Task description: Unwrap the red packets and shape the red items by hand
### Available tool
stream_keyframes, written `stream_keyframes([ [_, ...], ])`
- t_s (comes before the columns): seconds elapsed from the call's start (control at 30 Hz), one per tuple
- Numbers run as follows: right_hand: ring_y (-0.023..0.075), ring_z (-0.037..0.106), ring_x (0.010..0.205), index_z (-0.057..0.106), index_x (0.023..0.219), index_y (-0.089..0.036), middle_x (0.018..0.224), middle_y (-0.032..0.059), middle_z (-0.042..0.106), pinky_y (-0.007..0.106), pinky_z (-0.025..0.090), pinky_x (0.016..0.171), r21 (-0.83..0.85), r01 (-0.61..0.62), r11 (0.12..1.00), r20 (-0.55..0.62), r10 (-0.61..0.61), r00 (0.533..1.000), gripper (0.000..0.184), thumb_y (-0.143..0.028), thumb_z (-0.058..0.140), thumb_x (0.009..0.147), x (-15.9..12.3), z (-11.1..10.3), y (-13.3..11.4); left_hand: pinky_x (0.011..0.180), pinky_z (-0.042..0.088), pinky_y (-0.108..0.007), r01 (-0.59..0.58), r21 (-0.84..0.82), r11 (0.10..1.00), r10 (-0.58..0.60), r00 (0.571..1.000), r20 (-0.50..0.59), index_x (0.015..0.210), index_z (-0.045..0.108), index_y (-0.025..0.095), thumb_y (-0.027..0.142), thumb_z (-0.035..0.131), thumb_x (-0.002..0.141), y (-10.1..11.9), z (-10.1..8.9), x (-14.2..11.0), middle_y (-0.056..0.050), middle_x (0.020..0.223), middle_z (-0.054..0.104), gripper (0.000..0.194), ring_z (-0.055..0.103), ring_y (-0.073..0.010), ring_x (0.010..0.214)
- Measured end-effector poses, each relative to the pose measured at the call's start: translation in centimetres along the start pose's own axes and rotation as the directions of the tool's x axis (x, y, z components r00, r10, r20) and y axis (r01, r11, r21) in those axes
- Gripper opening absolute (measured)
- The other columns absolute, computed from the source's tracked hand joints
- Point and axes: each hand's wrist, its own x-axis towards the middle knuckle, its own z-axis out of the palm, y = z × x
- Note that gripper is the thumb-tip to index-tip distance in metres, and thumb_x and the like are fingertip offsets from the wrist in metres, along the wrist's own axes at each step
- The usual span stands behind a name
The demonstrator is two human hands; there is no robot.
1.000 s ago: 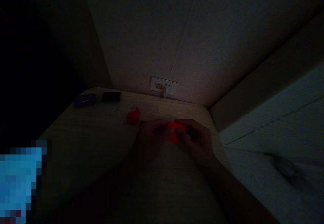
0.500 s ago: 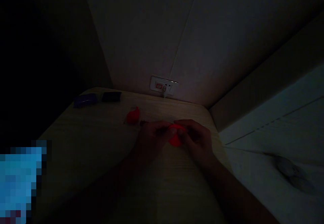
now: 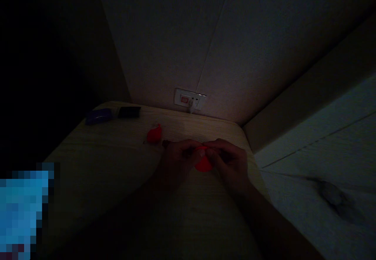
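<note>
Both my hands are over the wooden tabletop in dim light, closed on a small bright-red pouch-like thing (image 3: 203,165). My left hand (image 3: 180,156) pinches its upper left edge between thumb and fingers. On the opposite side, my right hand (image 3: 227,160) grips the upper right edge the same way. The rounded lower part hangs below the thumbs; its exact kind is hard to make out. Left of my hands lies another red pouch-like thing (image 3: 154,134), with a narrow tip at its top. A small dark object (image 3: 165,143) shows just beside my left hand.
At the back left of the tabletop (image 3: 117,150) lie a purple packet (image 3: 99,116) and a black flat object (image 3: 129,112). A wall socket (image 3: 190,99) with a plug in it sits behind the table edge. A blurred-out blue patch (image 3: 20,213) fills the lower left corner.
My fingers have shifted slightly along the upper edge of the red thing, and its top now looks flatter. The things lying on the table have not moved.
</note>
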Motion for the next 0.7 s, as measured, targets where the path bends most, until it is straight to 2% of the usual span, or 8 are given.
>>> stream_keyframes([
  [0.13, 0.0133, 0.063, 0.066, 0.081, 0.098, -0.026, 0.077, 0.0012, 0.068, 0.023, 0.05, 0.056, -0.024, 0.043, 0.999, -0.013, -0.043, 0.999, 0.015, -0.019, 0.072, 0.089, -0.05, -0.03, 0.06, 0.07, 0.05, -0.028, 0.022, -0.025, 0.999, -0.022, 1.0, -0.012, 0.085, 0.077, 0.017, 0.031, 0.073, 0.08, 0.1, -0.03, 0.05, -0.002, 0.079, 0.074, 0.015, 0.067, -0.0177, 0.076],
  [0.3, 0.0135, 0.064, 0.068, 0.081, 0.104, -0.027, 0.081, 0.0019, 0.071, 0.023, 0.05, 0.057, -0.024, 0.04, 0.999, 0.033, -0.039, 0.999, 0.019, -0.019, 0.069, 0.091, -0.05, -0.07, -0.21, 0.073, 0.051, -0.031, 0.054, 0.003, 0.999, -0.054, 0.999, 0.0, 0.087, 0.077, 0.016, 0.033, 0.073, 0.08, -0.02, 0.02, 0.09, -0.005, 0.081, 0.076, 0.018, 0.069, -0.0207, 0.08],
  [0.4, 0.0146, 0.067, 0.072, 0.081, 0.102, -0.026, 0.086, 0.0034, 0.075, 0.024, 0.053, 0.06, -0.008, 0.008, 1.0, 0.037, -0.008, 0.999, 0.016, -0.022, 0.069, 0.092, -0.03, -0.08, -0.27, 0.074, 0.053, -0.031, 0.067, -0.023, 0.998, -0.067, 0.997, -0.03, 0.09, 0.076, 0.016, 0.033, 0.076, 0.079, -0.28, 0.05, 0.15, -0.005, 0.086, 0.077, 0.02, 0.071, -0.0202, 0.081],
  [0.57, 0.013, 0.062, 0.059, 0.078, 0.107, -0.025, 0.07, -0.0002, 0.07, 0.022, 0.05, 0.053, -0.004, -0.071, 0.997, 0.001, 0.071, 0.997, 0.017, -0.027, 0.071, 0.092, -0.11, -0.08, -0.16, 0.066, 0.054, -0.026, 0.104, -0.128, 0.986, -0.116, 0.989, -0.088, 0.097, 0.071, 0.018, 0.029, 0.083, 0.073, -0.18, 0.0, 0.29, -0.003, 0.081, 0.078, 0.029, 0.072, -0.0173, 0.074],
  [0.7, 0.0157, 0.066, 0.065, 0.078, 0.107, -0.025, 0.083, 0.0033, 0.076, 0.025, 0.052, 0.056, -0.024, -0.071, 0.997, 0.042, 0.072, 0.997, 0.017, -0.031, 0.071, 0.092, -0.19, -0.13, -0.14, 0.061, 0.053, -0.024, 0.105, -0.13, 0.986, -0.12, 0.986, -0.118, 0.097, 0.069, 0.018, 0.024, 0.086, 0.069, 0.05, -0.17, 0.21, -0.001, 0.075, 0.077, 0.033, 0.072, -0.0167, 0.068],
])
